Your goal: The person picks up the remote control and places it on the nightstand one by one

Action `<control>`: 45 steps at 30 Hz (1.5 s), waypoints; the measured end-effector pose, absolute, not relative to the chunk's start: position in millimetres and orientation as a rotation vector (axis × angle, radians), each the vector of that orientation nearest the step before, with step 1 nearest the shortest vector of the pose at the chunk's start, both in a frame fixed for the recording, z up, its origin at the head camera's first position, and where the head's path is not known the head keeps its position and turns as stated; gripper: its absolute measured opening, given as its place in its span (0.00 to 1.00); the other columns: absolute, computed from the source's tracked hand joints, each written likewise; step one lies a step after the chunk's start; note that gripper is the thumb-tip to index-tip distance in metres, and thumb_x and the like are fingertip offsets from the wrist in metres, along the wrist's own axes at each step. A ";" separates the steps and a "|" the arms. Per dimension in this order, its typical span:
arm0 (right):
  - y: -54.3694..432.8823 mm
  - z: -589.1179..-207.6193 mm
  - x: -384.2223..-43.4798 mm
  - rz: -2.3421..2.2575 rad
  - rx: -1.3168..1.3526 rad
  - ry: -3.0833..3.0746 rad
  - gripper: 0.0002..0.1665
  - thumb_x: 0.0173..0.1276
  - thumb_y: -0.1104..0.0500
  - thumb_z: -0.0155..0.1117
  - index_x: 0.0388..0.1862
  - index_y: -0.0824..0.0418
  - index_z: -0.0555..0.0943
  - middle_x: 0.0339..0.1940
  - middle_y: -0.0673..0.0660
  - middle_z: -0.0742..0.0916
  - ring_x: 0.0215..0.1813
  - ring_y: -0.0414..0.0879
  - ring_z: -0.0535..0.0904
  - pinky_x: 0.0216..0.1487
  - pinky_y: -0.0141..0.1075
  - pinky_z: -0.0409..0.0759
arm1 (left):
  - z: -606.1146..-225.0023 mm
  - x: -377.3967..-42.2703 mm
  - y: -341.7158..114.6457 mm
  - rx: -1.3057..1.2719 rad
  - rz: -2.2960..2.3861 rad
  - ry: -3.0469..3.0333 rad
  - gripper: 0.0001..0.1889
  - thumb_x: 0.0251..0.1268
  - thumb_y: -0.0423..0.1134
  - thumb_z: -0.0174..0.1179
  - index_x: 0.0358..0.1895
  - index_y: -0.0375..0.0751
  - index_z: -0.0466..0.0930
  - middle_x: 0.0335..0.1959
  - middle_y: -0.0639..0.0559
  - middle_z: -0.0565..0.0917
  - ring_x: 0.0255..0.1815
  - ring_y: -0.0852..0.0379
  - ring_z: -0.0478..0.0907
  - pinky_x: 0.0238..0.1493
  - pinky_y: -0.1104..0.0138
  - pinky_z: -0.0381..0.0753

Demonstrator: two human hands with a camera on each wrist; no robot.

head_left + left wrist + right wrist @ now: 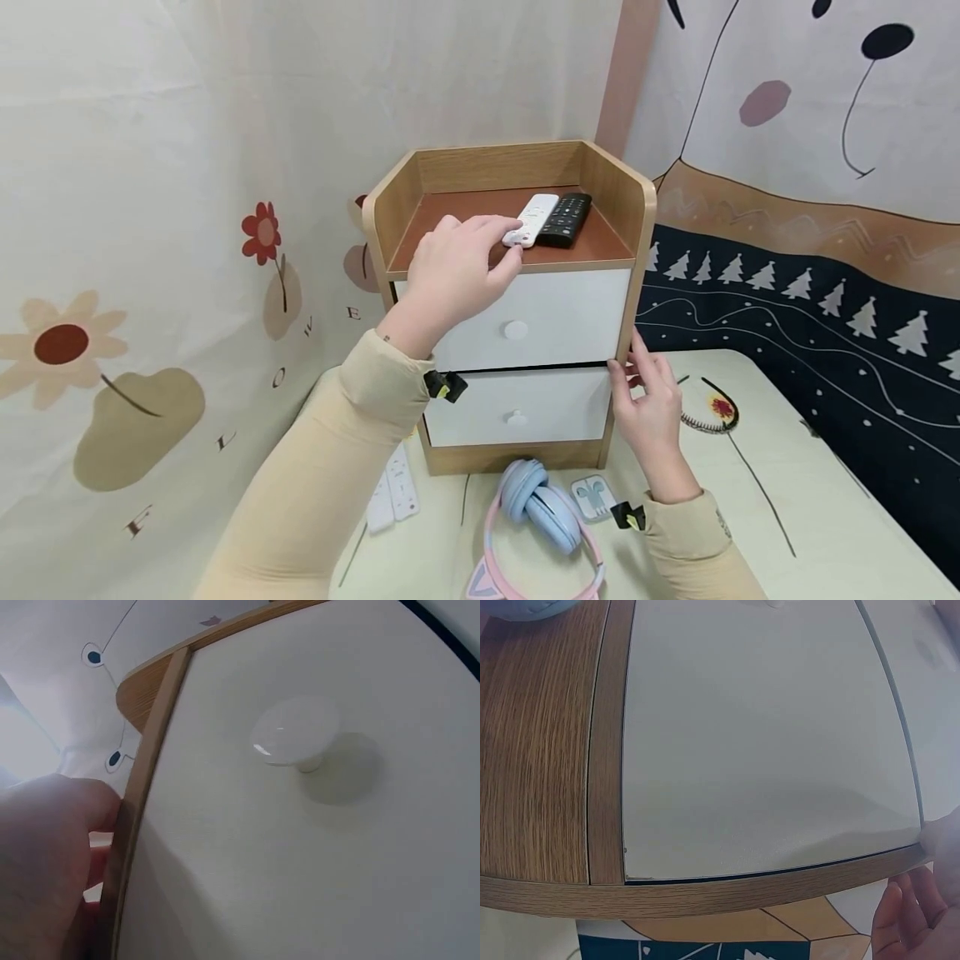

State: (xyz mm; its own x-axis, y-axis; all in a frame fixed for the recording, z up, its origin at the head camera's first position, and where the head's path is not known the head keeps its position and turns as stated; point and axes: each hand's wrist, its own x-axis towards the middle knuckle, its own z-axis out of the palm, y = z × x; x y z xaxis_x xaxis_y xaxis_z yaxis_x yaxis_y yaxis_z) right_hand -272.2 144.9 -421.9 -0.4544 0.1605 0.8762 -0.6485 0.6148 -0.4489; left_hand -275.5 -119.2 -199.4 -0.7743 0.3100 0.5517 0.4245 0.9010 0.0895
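Observation:
A small wooden cabinet (502,158) with two white drawers stands in the middle of the head view. On its brown top shelf, a white remote control (538,212) lies beside a black remote control (567,218). My left hand (459,265) pinches the near end of the white remote between thumb and fingers. The left wrist view shows a round white knob (296,731) on a drawer front, but not the remote. My right hand (651,408) grips the cabinet's right edge, thumb at the front and fingers along the side. Both drawers look closed.
Below the cabinet lie blue-and-pink headphones (551,517) with cat ears and a boxed pair of earphones (594,497). White remotes (402,483) rest at the front left, partly behind my left sleeve. A dark hairband-like loop (731,423) is to the right. Patterned curtains hang behind.

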 end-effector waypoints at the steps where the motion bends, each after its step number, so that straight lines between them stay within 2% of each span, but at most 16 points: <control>1: 145.5 -422.1 -271.8 0.987 0.393 -1.814 0.37 0.71 0.73 0.72 0.79 0.65 0.77 0.43 0.70 0.85 0.39 0.53 0.83 0.43 0.14 0.77 | -202.3 -273.9 -118.9 -0.533 -0.276 -2.480 0.24 0.84 0.55 0.49 0.75 0.63 0.81 0.77 0.60 0.82 0.54 0.45 0.77 0.49 0.54 0.79; 6: 148.1 -423.1 -269.9 1.000 0.402 -1.816 0.37 0.72 0.73 0.72 0.79 0.65 0.77 0.42 0.69 0.84 0.39 0.55 0.83 0.44 0.13 0.76 | -227.1 -261.1 -127.1 -0.700 -0.385 -2.174 0.20 0.80 0.47 0.59 0.68 0.50 0.87 0.73 0.48 0.86 0.59 0.40 0.81 0.55 0.49 0.79; 11: 149.7 -422.5 -268.6 1.005 0.403 -1.819 0.37 0.71 0.73 0.72 0.79 0.66 0.77 0.42 0.69 0.85 0.40 0.57 0.84 0.44 0.14 0.77 | -272.7 -241.5 -148.3 -0.891 -0.487 -1.718 0.16 0.69 0.33 0.66 0.57 0.38 0.90 0.62 0.38 0.91 0.55 0.35 0.84 0.59 0.48 0.82; 14: 150.5 -421.6 -268.8 1.003 0.405 -1.820 0.37 0.72 0.72 0.72 0.79 0.66 0.77 0.42 0.69 0.85 0.40 0.57 0.84 0.44 0.14 0.77 | -306.4 -229.8 -165.3 -0.909 -0.531 -1.505 0.12 0.65 0.28 0.63 0.49 0.33 0.92 0.50 0.37 0.93 0.47 0.35 0.85 0.51 0.51 0.84; 17: 149.2 -420.7 -269.4 1.002 0.413 -1.815 0.36 0.72 0.72 0.72 0.79 0.66 0.77 0.42 0.69 0.85 0.39 0.57 0.84 0.45 0.13 0.76 | -346.9 -223.0 -190.6 -0.890 -0.567 -1.441 0.11 0.63 0.27 0.60 0.42 0.30 0.92 0.38 0.38 0.92 0.36 0.40 0.84 0.41 0.58 0.83; 19: 148.2 -420.3 -269.4 1.001 0.419 -1.808 0.36 0.71 0.73 0.72 0.78 0.67 0.77 0.41 0.70 0.84 0.39 0.57 0.84 0.45 0.12 0.76 | -377.8 -220.9 -210.3 -0.861 -0.589 -1.482 0.11 0.62 0.27 0.59 0.40 0.29 0.91 0.35 0.39 0.90 0.30 0.45 0.83 0.35 0.63 0.83; 24: 147.9 -420.5 -268.8 1.000 0.421 -1.802 0.37 0.71 0.74 0.72 0.79 0.67 0.77 0.40 0.69 0.84 0.39 0.57 0.84 0.44 0.12 0.75 | -445.5 -216.1 -254.6 -0.708 -0.624 -1.774 0.13 0.59 0.31 0.63 0.46 0.33 0.91 0.39 0.44 0.90 0.26 0.55 0.81 0.30 0.72 0.82; 28: 148.0 -421.1 -268.6 0.996 0.413 -1.804 0.37 0.71 0.74 0.72 0.79 0.66 0.77 0.41 0.70 0.84 0.39 0.57 0.84 0.45 0.12 0.75 | -477.1 -210.5 -277.9 -0.582 -0.612 -2.021 0.16 0.59 0.33 0.69 0.52 0.39 0.90 0.41 0.48 0.88 0.28 0.57 0.79 0.28 0.73 0.78; 33: 148.1 -422.2 -268.0 0.990 0.411 -1.804 0.37 0.71 0.74 0.72 0.79 0.66 0.77 0.41 0.69 0.84 0.39 0.56 0.84 0.45 0.12 0.75 | -498.3 -202.4 -293.3 -0.339 -0.599 -2.362 0.20 0.61 0.37 0.75 0.57 0.42 0.86 0.42 0.47 0.84 0.30 0.57 0.79 0.29 0.69 0.75; 37: 148.2 -421.9 -268.4 0.996 0.421 -1.791 0.38 0.70 0.75 0.72 0.78 0.67 0.77 0.40 0.69 0.84 0.38 0.54 0.83 0.44 0.13 0.76 | -506.5 -201.9 -300.9 -0.092 -0.634 -2.727 0.25 0.68 0.47 0.74 0.64 0.45 0.80 0.50 0.42 0.83 0.38 0.52 0.83 0.37 0.59 0.81; 39: 148.4 -421.4 -268.9 0.998 0.428 -1.782 0.38 0.69 0.75 0.72 0.78 0.67 0.78 0.40 0.69 0.84 0.38 0.54 0.83 0.44 0.13 0.76 | -509.8 -203.5 -303.4 -0.004 -0.677 -2.872 0.28 0.69 0.51 0.72 0.67 0.46 0.77 0.53 0.40 0.82 0.39 0.51 0.82 0.38 0.57 0.81; 45: 148.6 -422.4 -269.6 1.006 0.425 -1.789 0.37 0.70 0.74 0.73 0.78 0.66 0.78 0.40 0.69 0.84 0.39 0.51 0.82 0.44 0.13 0.75 | -514.7 -205.0 -303.5 0.103 -0.711 -3.048 0.28 0.70 0.56 0.70 0.65 0.45 0.76 0.46 0.44 0.80 0.37 0.51 0.75 0.36 0.60 0.75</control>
State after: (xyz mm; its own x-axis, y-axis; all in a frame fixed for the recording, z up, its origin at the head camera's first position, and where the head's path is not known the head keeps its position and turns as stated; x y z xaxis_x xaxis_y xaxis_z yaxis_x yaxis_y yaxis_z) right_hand -269.6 148.6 -422.4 -0.4396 0.1554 0.8847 -0.6749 0.5928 -0.4395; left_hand -205.0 -303.5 -514.7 -0.9978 -0.0661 -0.0052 -0.0615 0.8947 0.4425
